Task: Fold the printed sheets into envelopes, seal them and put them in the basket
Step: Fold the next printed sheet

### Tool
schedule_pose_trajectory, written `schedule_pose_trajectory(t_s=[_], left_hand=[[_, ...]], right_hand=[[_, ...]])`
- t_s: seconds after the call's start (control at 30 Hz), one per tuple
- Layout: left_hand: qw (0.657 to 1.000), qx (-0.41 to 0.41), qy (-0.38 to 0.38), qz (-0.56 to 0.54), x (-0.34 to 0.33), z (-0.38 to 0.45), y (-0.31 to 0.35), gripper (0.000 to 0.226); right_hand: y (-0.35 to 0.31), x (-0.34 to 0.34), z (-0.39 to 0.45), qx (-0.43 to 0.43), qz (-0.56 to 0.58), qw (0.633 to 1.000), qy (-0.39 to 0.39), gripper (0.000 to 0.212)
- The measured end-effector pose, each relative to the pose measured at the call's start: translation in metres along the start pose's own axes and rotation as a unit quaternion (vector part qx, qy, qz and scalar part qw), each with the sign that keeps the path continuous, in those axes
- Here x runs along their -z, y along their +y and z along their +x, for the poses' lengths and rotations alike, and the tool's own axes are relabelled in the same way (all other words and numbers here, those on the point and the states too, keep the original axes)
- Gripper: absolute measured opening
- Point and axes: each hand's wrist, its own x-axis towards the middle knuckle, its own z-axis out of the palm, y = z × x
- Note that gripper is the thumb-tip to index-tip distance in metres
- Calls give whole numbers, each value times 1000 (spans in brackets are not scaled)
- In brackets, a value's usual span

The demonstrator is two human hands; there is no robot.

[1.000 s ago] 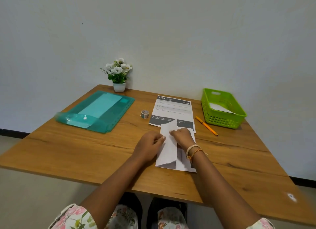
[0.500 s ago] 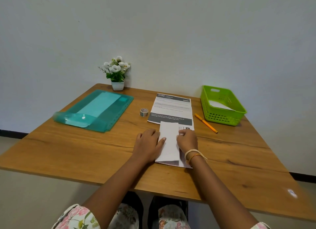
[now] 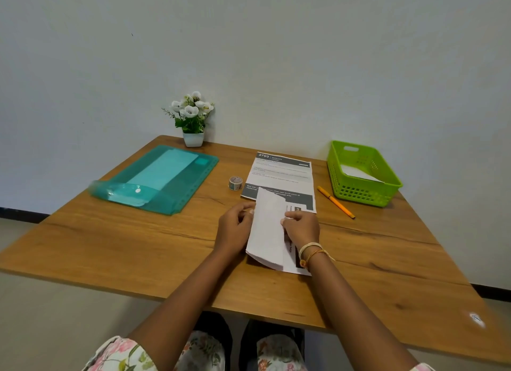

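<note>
A partly folded printed sheet point(image 3: 268, 229) lies near the table's front middle, its white left flap raised over the printed side. My left hand point(image 3: 235, 228) pinches the flap's left edge with curled fingers. My right hand point(image 3: 301, 226) pinches the flap's right edge, resting on the sheet. Behind it lies a flat printed sheet point(image 3: 282, 174) headed 2703. A small tape roll point(image 3: 235, 183) stands left of that sheet. The green basket point(image 3: 387, 185) sits at the back right with a white folded paper point(image 3: 359, 173) inside.
A teal plastic folder point(image 3: 163, 177) lies at the back left, and a potted white flower point(image 3: 193, 121) stands by the wall. An orange pen point(image 3: 336, 202) lies between the flat sheet and the basket. The wooden table point(image 3: 110, 246) meets the wall at the back.
The white flap was pressed flat under both hands half a second ago; now its far end is lifted again and both hands pinch its edges.
</note>
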Motion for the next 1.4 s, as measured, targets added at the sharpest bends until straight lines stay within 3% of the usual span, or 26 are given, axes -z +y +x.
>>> schedule_pose_trajectory(t_s=[0.1,0.23,0.33,0.43,0.5,0.6,0.73,0.83,0.97,1.0,1.07,1.27,1.4], left_hand=[[1000,-8,4,-3,-1,0,0,27],[999,-23,-31,-8,-2,-2,0,34],[996,-33,-79,-10,-3,-7,0,39],[989,-60,-130,28,-3,-10,1,42],[979,-101,-151,94,-3,-12,3,43],[956,-148,-170,189,-5,-15,6,41],[938,-180,-181,236,-8,-14,6,36],[933,-198,-174,245,-8,-12,3,33],[911,-204,-174,312,-10,-13,-2,42],[905,-202,-176,331,-11,-13,-2,45],[892,-199,-188,359,-12,-12,-3,49],[859,-149,-221,438,-16,-12,-3,56],[853,-144,-189,465,-16,-12,1,55]], right_hand=[[-1,0,-2,57,-70,996,-10,6],[-9,-2,-6,72,-110,989,-71,25],[-18,1,-9,21,2,994,-106,42],[-25,8,-9,-49,144,974,-167,42],[-28,12,-7,-59,159,969,-180,34],[-28,18,-2,-30,86,988,-126,19],[-19,29,8,26,-75,993,-88,30],[-14,35,11,52,-199,971,-119,30],[-14,35,12,121,-345,914,-173,22],[-12,34,13,143,-366,904,-170,29],[-9,30,11,199,-378,892,-147,37],[14,13,-1,307,-357,881,-44,36],[21,3,-11,334,-343,875,-70,41]])
